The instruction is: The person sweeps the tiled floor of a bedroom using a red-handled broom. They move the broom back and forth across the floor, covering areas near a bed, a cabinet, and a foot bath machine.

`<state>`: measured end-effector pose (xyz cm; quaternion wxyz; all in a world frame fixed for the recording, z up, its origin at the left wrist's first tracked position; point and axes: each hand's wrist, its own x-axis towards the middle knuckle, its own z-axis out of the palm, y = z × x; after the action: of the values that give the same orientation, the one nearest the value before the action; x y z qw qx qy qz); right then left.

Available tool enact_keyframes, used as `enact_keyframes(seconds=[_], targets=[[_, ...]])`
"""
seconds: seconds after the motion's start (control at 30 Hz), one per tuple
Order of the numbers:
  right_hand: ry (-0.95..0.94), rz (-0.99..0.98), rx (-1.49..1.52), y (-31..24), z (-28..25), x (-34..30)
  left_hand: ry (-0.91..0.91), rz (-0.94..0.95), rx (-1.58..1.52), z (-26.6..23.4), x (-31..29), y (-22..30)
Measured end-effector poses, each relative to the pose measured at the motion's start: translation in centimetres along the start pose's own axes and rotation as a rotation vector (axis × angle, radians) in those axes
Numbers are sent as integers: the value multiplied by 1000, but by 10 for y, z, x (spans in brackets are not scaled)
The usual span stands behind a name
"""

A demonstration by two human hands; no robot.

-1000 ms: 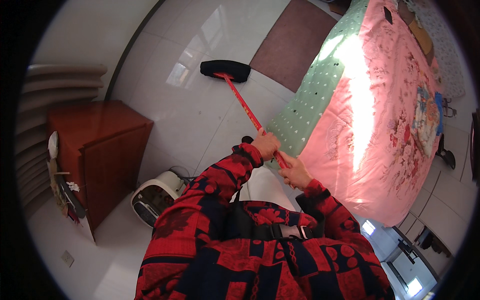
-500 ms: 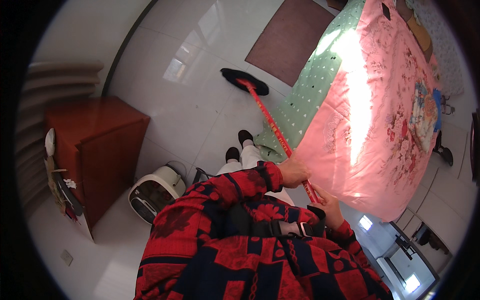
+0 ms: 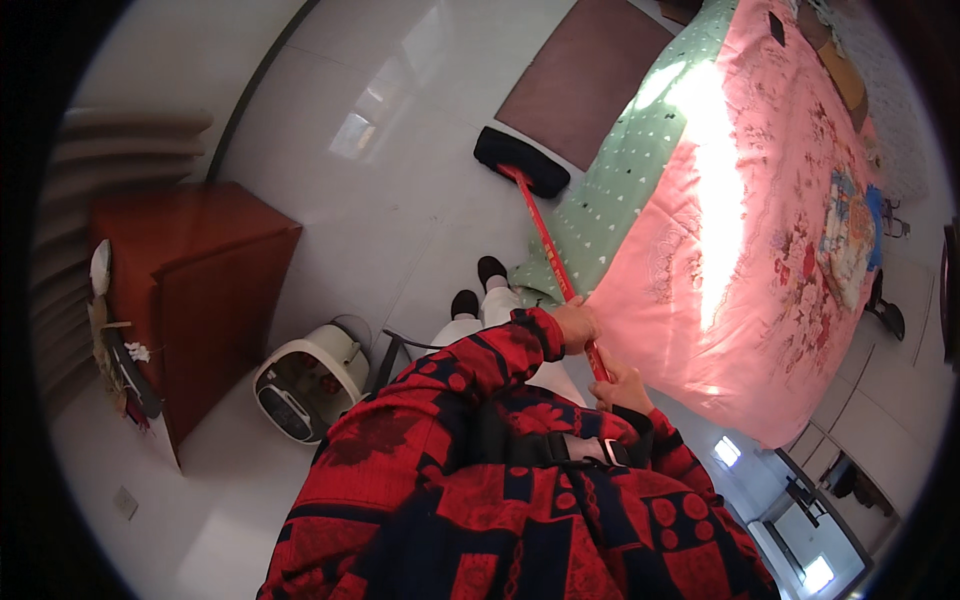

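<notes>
A broom with a red handle (image 3: 549,243) and a wide black head (image 3: 522,161) slants away from me over the floor. My left hand (image 3: 575,325) is closed around the handle beside the corner of the bed. Closer to my body, my right hand (image 3: 621,387) wraps the handle near its upper end. The broom head rests on the pale tiles between the near corner of a brown mat (image 3: 585,80) and the green bedcover edge (image 3: 590,222). Its underside is hidden.
On the right stands a bed with a pink flowered cover (image 3: 690,340). A reddish-brown cabinet (image 3: 225,320) and a cream-coloured tub-like appliance (image 3: 345,355) stand left. Below the bed's near corner is a glossy dark-framed panel (image 3: 820,540). My feet (image 3: 490,270) are beside the bed.
The broom head has moved right, toward the mat and the bed, and its handle now stands steeper in view. Both hands have shifted slightly left and forward, still on the handle.
</notes>
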<state>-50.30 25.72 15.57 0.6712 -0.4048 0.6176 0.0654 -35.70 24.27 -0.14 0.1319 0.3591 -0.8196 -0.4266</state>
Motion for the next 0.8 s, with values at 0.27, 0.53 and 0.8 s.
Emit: enact_keyframes(seconds=[0.27,0.53,0.8], targets=[[-171,-340,-290,-13,-8,-44,-361,-45,-438,-30,-33,32],[-175,-257,-400,-89,13,-57,-94,-103,-199,-90,-73,34],[-122,-615,-599,-196,116,113,760,-635,211,-156,-156,-50]])
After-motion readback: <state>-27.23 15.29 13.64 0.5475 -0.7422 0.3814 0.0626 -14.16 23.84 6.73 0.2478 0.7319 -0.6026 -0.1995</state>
